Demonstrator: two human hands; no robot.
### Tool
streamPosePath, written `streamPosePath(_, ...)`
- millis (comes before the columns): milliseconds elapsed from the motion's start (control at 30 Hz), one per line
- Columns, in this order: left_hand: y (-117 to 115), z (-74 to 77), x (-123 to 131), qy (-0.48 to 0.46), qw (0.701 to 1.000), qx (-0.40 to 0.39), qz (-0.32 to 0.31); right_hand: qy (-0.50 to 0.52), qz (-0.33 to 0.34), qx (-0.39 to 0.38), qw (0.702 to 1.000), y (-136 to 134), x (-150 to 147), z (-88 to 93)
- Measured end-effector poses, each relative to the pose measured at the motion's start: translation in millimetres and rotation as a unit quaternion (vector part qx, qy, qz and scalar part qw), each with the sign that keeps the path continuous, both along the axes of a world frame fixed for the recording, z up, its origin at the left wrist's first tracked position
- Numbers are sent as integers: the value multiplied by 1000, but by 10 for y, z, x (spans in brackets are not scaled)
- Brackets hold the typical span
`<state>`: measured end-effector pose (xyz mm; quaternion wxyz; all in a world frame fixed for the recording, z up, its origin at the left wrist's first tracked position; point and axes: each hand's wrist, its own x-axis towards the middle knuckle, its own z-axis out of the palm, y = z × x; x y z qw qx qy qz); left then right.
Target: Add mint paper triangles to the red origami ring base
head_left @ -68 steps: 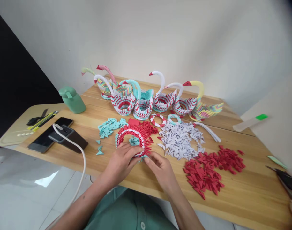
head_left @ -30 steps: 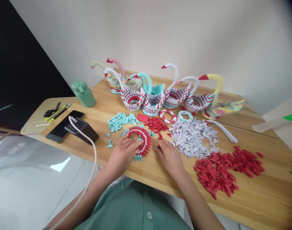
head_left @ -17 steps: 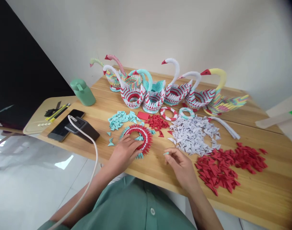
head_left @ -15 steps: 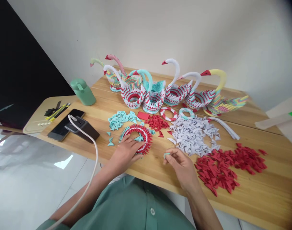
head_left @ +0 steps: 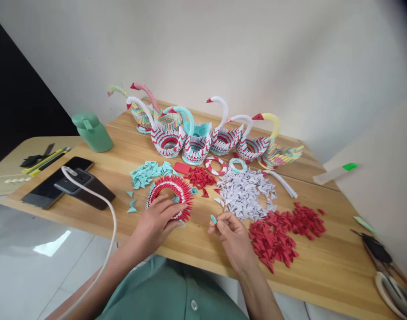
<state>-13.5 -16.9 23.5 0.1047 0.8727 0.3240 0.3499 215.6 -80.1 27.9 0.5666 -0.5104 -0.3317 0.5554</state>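
On the table in the head view, my left hand (head_left: 156, 222) grips the near side of a ring of folded paper pieces (head_left: 181, 189). Its fingers reach over into the ring's opening and the thumb stays on the outer side. Red points stick out around the ring, with a white row inside them and some teal at the left edge. My right hand (head_left: 235, 238) pinches a small teal folded paper piece (head_left: 213, 219) between thumb and fingers, to the right of the ring and apart from it. My left hand hides the ring's near left part.
Piles of teal (head_left: 145, 174), white (head_left: 245, 195) and red paper pieces (head_left: 273, 240) surround the hands. Several paper swans (head_left: 196, 149) stand behind. A green flask (head_left: 94, 135), a phone (head_left: 39, 193) and a black device with a white cable (head_left: 90, 189) lie left; scissors (head_left: 386, 275) lie right.
The view has swung right, bringing the scissors into sight. The ring has been turned or tilted, with more red along its top. The teal piece has been turned in my right fingers.
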Motion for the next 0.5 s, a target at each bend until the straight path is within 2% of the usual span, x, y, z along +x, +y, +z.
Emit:
streamPosePath(233, -91, 204, 112, -65, 997, -14, -32, 1, -7, -8, 1000, -24, -15, 5)
streamPosePath(500, -130, 247, 191, -74, 996, -34, -47, -68, 25, -11, 997, -100, -58, 7)
